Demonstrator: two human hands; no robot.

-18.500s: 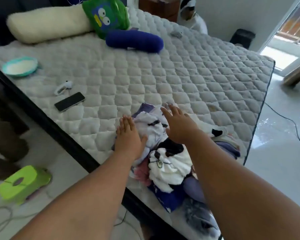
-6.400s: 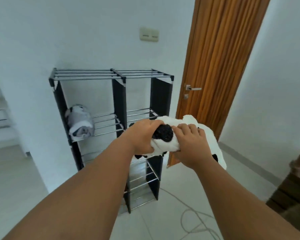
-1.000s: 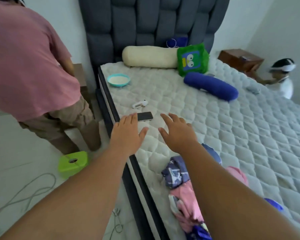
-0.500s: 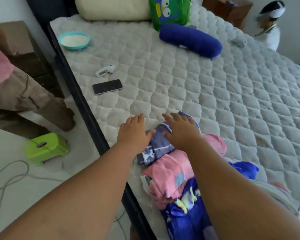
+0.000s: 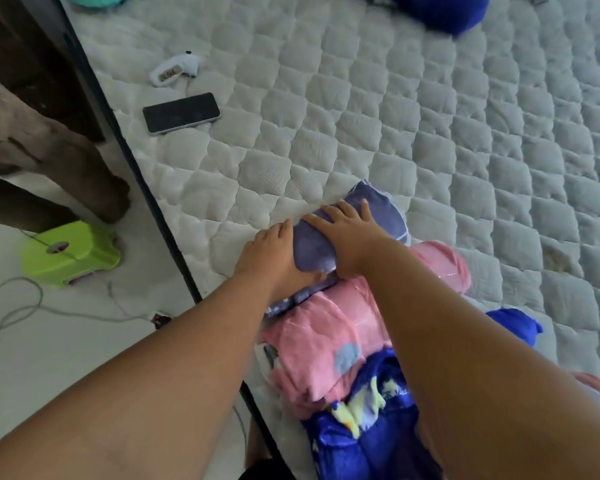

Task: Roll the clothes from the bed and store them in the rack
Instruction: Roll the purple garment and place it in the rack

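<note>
The fingers (image 5: 347, 211) of the right hand (image 5: 349, 237) lie nearly flat and slightly spread over the top of a purple garment (image 5: 312, 249), with the palm pressing on the cloth and nothing pinched between them. The fingers of the left hand (image 5: 274, 252) are held close together along the garment's left flank, their tips at the cloth's edge where it meets the bed (image 5: 395, 133); whether the thumb is hooked under the fabric is hidden by the hand itself. Neither hand has closed on the garment, so both read as loosely open and laid on it.

By the look of it, the step in hand is taking up the next piece from the pile: the purple garment is bunched, not yet laid out or rolled. The next move calls for gathering it and pulling it free of the pink garment (image 5: 329, 344) that touches its near side, then spreading it on the open quilted surface beyond, where there is room to roll it. Care is needed not to drag the pink piece along.

Both forearms reach forward and slightly inward from the bottom of the view, the right one passing over the pink garment and a bright blue garment (image 5: 357, 441) nearer the person. All three pieces sit near the mattress's left edge. A phone (image 5: 181, 113) and a small white device (image 5: 174, 69) lie farther up the bed, well apart from the pile. The rack is not in view.
</note>
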